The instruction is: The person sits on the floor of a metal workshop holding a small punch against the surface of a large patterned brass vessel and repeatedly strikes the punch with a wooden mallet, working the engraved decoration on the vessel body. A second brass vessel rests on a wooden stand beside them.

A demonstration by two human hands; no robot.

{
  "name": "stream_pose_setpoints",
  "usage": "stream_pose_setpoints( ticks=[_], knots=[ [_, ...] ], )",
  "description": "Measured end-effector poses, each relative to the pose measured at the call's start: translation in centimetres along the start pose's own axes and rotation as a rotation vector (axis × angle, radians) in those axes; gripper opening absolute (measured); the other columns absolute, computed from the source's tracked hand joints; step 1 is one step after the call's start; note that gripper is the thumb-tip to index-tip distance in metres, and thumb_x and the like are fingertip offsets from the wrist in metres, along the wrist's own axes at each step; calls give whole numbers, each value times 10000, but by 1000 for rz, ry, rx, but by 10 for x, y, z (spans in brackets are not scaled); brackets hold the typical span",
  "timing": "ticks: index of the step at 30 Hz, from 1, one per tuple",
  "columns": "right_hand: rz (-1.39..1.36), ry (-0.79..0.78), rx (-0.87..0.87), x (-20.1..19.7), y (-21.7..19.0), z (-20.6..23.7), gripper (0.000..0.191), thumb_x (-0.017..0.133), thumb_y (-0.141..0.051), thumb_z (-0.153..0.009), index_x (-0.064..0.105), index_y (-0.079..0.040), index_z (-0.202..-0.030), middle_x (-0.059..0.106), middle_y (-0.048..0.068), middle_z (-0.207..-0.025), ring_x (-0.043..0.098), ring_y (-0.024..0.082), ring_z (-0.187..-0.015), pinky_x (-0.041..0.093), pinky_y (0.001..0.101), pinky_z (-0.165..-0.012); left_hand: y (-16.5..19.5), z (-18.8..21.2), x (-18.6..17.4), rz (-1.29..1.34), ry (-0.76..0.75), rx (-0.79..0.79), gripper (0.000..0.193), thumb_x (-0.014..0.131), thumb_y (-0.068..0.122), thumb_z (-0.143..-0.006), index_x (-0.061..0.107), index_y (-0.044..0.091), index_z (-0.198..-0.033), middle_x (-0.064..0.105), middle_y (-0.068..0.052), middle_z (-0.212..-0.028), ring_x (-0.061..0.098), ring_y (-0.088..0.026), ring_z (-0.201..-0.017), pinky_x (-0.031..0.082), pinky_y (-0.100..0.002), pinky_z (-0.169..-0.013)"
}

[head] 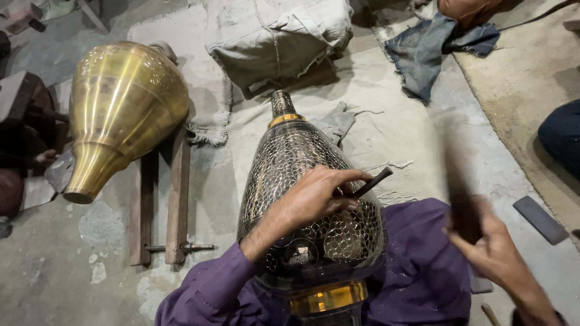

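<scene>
Dusty concrete floor [72, 278] bears worn cloth mats [386, 121], a wooden frame [163, 199]

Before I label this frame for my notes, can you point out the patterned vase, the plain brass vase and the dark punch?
Patterned vase [296, 154]: head view, on its upper body.
Plain brass vase [124, 99]: head view, on its wide belly.
Dark punch [373, 182]: head view, on its shaft beyond the left hand [314, 196].

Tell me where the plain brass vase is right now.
The plain brass vase lies on its side at upper left of the head view, on a wooden stand, left of the patterned vase.
</scene>
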State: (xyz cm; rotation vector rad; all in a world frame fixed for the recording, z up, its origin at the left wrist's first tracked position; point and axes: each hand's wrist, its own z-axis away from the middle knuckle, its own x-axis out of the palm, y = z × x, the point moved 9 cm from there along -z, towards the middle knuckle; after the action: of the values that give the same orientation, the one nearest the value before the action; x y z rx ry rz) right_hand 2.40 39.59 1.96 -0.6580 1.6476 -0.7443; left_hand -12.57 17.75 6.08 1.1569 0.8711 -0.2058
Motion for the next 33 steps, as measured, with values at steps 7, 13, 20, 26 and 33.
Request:
stream_pose_setpoints(
  ticks=[7, 13, 20, 26, 33],
  knots=[
    [359, -135, 101, 9, -1, -17, 778, 814, -428, -711, 540, -230, -1412, 708, 116, -1231, 738, 287, -908, 609, 425, -777, -14, 29, -7, 153, 255, -270, 534, 741, 161, -876, 581, 142, -1384, 803, -132, -982, 808, -208, -812, 666, -385, -713],
    [668, -470, 264, 17, 33, -42, 722, 742, -348, -852, 494, -458, -1522, 711, -96, -1077, 699, 133, -828, 632, 295, -684, -7, 43, -16, 159, 478, -164, 553, 759, 91, -880, 552, 53, -1392, 796, -150, -990, 789, -203, -815, 674, -364, -654],
    [514, -255, -41, -19, -32, -116, 777, 710, -248, -875, 423, -245, -1597, 701, 78, -1197, 693, 201, -886, 591, 370, -753, -19, 45, -9, 173, 421, -305, 520, 757, 128, -892, 557, 55, -1366, 798, -146, -955, 789, -188, -730, 673, -341, -586],
    [599, -354, 133, -14, -48, -121, 687, 740, -286, -899, 461, -316, -1527, 737, 60, -1241, 764, 215, -907, 638, 379, -778, -23, 41, -8, 153, 404, -266, 488, 760, 146, -890, 582, 60, -1336, 796, -143, -995, 803, -201, -809, 684, -343, -654],
    [255, -242, 186, -9, -14, -78, 759, 759, -168, -806, 496, -282, -1508, 721, 101, -1281, 767, 248, -999, 635, 424, -890, -20, 24, -1, 130, 246, -92, 490, 752, 200, -881, 619, 100, -1343, 803, -118, -1023, 816, -203, -887, 672, -380, -773]
  ],
)
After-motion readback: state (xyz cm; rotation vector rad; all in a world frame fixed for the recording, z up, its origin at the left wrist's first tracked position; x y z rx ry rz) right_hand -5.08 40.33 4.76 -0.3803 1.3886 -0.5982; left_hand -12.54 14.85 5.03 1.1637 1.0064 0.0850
